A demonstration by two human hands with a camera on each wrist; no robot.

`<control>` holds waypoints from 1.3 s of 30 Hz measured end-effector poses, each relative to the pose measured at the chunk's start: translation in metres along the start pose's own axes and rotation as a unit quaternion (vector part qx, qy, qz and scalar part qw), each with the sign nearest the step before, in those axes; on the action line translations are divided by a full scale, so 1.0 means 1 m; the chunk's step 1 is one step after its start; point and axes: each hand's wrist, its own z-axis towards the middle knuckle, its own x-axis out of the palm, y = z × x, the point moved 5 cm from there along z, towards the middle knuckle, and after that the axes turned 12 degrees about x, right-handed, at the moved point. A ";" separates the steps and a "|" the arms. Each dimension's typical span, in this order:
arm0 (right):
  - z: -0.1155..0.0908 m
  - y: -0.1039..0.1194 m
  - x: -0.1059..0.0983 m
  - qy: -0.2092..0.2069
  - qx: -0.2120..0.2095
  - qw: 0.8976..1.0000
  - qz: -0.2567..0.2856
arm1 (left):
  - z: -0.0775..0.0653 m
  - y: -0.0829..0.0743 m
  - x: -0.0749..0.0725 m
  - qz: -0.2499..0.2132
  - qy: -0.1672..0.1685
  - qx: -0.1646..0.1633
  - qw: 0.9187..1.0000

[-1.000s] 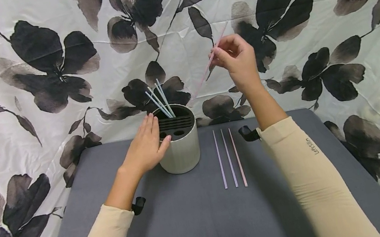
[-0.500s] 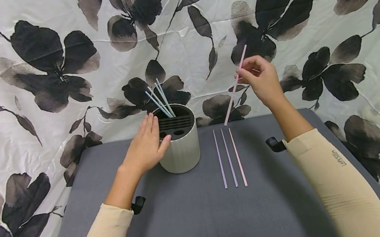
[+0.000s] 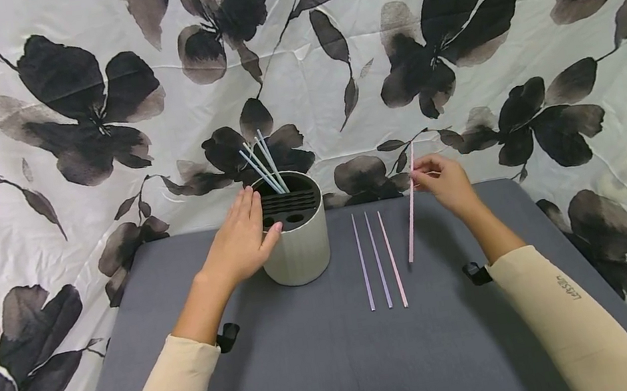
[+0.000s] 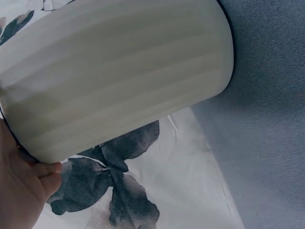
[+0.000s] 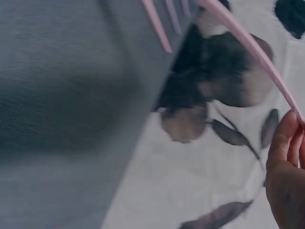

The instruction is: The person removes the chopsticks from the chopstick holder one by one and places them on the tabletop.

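Observation:
A pale cylindrical desk organizer (image 3: 298, 255) with a black slotted insert (image 3: 290, 204) stands at the back of the table. Several thin light-blue sticks (image 3: 265, 165) lean in its rear opening. My left hand (image 3: 238, 240) rests on the organizer's left rim, fingers straight and thumb along the front. In the left wrist view, the ribbed organizer wall (image 4: 124, 81) fills much of the picture. My right hand (image 3: 444, 184) pinches a thin pink stick (image 3: 412, 214) near its upper part. The stick slants, its lower end over the table, right of three sticks lying there.
Two lilac sticks, the left one (image 3: 363, 262) and the middle one (image 3: 378, 260), and a pink stick (image 3: 392, 258) lie roughly parallel on the grey table (image 3: 339, 367). Floral cloth (image 3: 293, 56) hangs behind the table. A dark wrist camera (image 3: 476, 273) sits by the right sleeve.
My right hand has moved right and down with the pink stick, from above and beside the organizer to near the table's back edge. The stick is now steeper. My left hand stays put.

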 end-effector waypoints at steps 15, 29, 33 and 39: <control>-0.005 -0.070 0.032 0.078 0.068 0.994 -0.032 | 0.002 0.006 -0.002 0.003 -0.005 0.005 1.000; -0.001 -0.101 0.043 0.069 0.158 0.985 -0.009 | 0.006 0.011 -0.001 -0.005 -0.006 0.007 1.000; -0.002 -0.105 0.048 0.075 0.201 0.977 -0.004 | 0.005 0.012 -0.001 -0.005 -0.002 0.007 1.000; -0.002 -0.104 0.052 0.063 0.227 0.971 -0.028 | 0.006 0.012 -0.001 -0.007 -0.001 0.007 1.000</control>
